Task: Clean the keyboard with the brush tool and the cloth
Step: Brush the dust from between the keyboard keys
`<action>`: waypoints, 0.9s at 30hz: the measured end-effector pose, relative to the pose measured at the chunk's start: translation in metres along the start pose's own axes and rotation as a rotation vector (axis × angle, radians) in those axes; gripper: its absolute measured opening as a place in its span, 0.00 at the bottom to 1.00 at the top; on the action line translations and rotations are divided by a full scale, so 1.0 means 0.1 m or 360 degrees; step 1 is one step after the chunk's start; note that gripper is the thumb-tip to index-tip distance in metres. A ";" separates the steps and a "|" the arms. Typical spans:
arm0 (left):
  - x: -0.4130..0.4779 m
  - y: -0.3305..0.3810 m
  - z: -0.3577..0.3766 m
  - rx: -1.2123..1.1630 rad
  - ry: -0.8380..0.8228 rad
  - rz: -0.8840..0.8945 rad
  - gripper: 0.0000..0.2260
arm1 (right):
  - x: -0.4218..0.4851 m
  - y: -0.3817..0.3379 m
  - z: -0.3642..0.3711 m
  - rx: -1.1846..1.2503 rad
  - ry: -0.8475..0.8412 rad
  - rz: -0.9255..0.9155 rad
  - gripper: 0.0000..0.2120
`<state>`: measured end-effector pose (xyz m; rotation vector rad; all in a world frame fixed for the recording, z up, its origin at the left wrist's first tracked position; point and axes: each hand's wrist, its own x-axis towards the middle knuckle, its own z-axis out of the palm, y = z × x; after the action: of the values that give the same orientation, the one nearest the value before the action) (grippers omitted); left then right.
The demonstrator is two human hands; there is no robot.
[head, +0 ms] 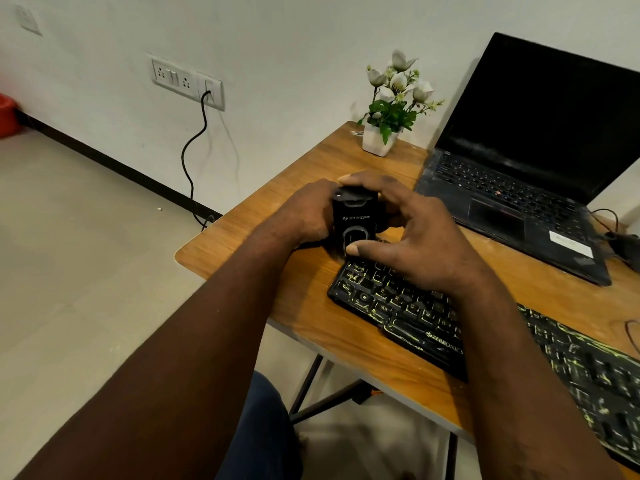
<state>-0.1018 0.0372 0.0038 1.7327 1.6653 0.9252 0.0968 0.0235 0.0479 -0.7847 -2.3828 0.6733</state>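
1. Both hands are up at the far left end of the table, and between them sits a black box-shaped plastic brush tool (355, 220) with white lettering on its top face.
2. The left hand (304, 216) clasps the brush tool from the left side. Its fingers curl round the casing, and their tips are hidden behind it.
3. The right hand (422, 237) pinches the tool end to end: thumb (356, 250) pressed on the oval part at the near end, forefinger hooked over the far end. The other fingers are bent and slightly spread.
4. The tool is just past the far left corner of the long black keyboard (415, 317) with yellow-green key markings, which lies along the near edge of the brown wooden table (311, 188). Whether the tool rests on the wood, I cannot tell.
5. Farther right, an open black laptop (519, 168) with a dark screen.
6. At the far edge, white flowers in a small white pot (379, 140).
7. On the wall to the left, a black cable (194, 150) hangs from a white socket panel (187, 79).
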 end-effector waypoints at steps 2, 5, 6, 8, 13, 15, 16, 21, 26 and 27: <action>0.01 0.00 0.00 0.0030 0.0012 -0.0003 0.04 | 0.01 0.02 -0.01 0.0014 0.0048 0.0017 0.39; -0.02 0.04 0.00 -0.0090 -0.0040 -0.0051 0.10 | 0.05 0.05 0.04 -0.0237 0.0261 0.0081 0.39; -0.04 0.05 -0.01 -0.0135 -0.0068 -0.0043 0.10 | 0.06 0.05 0.04 -0.0294 0.0340 0.0097 0.39; -0.07 0.06 -0.01 -0.0198 -0.0093 -0.0017 0.11 | 0.06 0.06 0.03 -0.0287 0.0396 0.0107 0.39; -0.10 0.06 -0.01 -0.0251 -0.0008 -0.0029 0.11 | 0.02 0.03 0.05 -0.0300 0.0188 0.0060 0.40; -0.11 0.08 -0.01 -0.0309 -0.0073 -0.0021 0.13 | 0.07 0.04 0.04 -0.0498 0.0374 0.0137 0.40; -0.12 0.08 -0.01 -0.0344 -0.0103 -0.0028 0.13 | 0.08 0.05 0.04 -0.0497 0.0428 0.0162 0.40; -0.11 0.05 -0.01 -0.0499 -0.0053 -0.0069 0.13 | 0.05 0.03 0.07 -0.0278 0.0211 0.0108 0.41; -0.12 0.06 -0.02 -0.0514 -0.0119 -0.0073 0.13 | 0.08 0.06 0.04 -0.0410 0.0426 0.0191 0.40; -0.12 0.06 -0.03 -0.0516 -0.0108 -0.0077 0.13 | 0.06 0.04 0.04 -0.0289 0.0356 0.0180 0.40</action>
<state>-0.1002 0.0250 0.0093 1.4832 1.4173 1.0375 0.0920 0.0288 0.0445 -1.0214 -2.2283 0.3923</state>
